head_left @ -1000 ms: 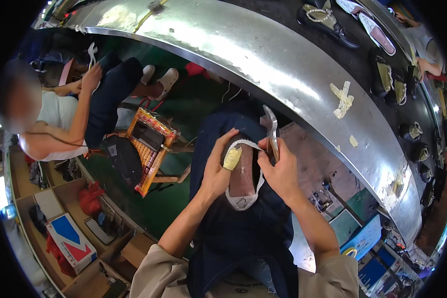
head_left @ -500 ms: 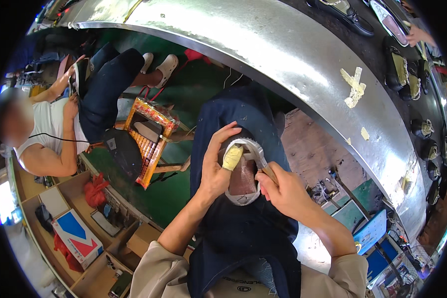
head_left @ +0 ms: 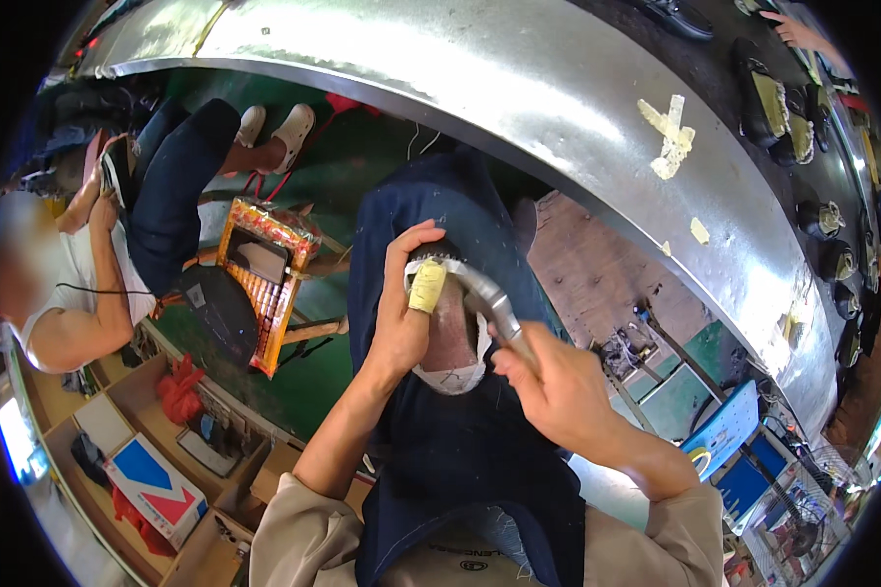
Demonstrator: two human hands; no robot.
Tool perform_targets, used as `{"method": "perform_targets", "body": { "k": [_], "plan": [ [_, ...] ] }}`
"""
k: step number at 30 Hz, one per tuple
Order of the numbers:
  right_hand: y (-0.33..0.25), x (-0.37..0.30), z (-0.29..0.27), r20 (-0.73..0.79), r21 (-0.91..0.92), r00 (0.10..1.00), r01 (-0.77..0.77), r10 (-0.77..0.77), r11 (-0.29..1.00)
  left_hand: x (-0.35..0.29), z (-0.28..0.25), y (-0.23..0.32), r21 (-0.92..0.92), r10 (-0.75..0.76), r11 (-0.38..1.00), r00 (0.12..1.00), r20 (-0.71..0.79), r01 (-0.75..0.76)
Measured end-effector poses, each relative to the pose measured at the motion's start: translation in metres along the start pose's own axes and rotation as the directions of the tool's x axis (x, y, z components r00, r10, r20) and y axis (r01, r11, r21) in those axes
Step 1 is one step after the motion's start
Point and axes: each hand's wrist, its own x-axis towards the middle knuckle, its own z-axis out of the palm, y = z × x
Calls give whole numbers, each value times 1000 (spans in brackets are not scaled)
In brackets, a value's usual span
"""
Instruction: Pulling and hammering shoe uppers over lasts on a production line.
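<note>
Across my lap lies a dark shoe on its last, bottom side up, with a pale rim folded around a brownish underside [head_left: 450, 338]. My left hand [head_left: 399, 318] is wrapped round its left side near the toe end. The thumb, bound in yellow tape, presses on the underside. My right hand [head_left: 568, 391] grips a hammer [head_left: 496, 303] by the handle. The curved metal head reaches over the toe area, close to the left thumb; whether it touches the shoe I cannot tell.
A curved metal bench edge [head_left: 578, 93] runs ahead and to the right, with dark shoes [head_left: 759, 103] beyond it. At left are a beaded chair [head_left: 264, 284], a seated person [head_left: 88, 293] holding a shoe, and a wooden compartment tray [head_left: 157, 391]. A blue stool [head_left: 729, 430] stands at right.
The hammer and my right hand have swung out to the right of the shoe, baring more of its right rim. My left hand keeps its hold. The whole view has shifted slightly.
</note>
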Motion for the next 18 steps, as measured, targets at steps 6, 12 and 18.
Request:
{"method": "perform_targets", "body": {
  "k": [6, 12, 18],
  "plan": [
    [20, 46, 28, 37, -212, 996, 82, -76, 974, -21, 11, -13, -58, -85, 995, 990, -110, 79],
    [18, 35, -20, 351, -238, 922, 253, -160, 938, -19, -30, 1, -87, -270, 956, 957, 109, 280],
    [-6, 41, -13, 663, -503, 701, 676, -262, 538, -3, -12, 14, 302, -285, 916, 958, 33, 262]
  ]
}}
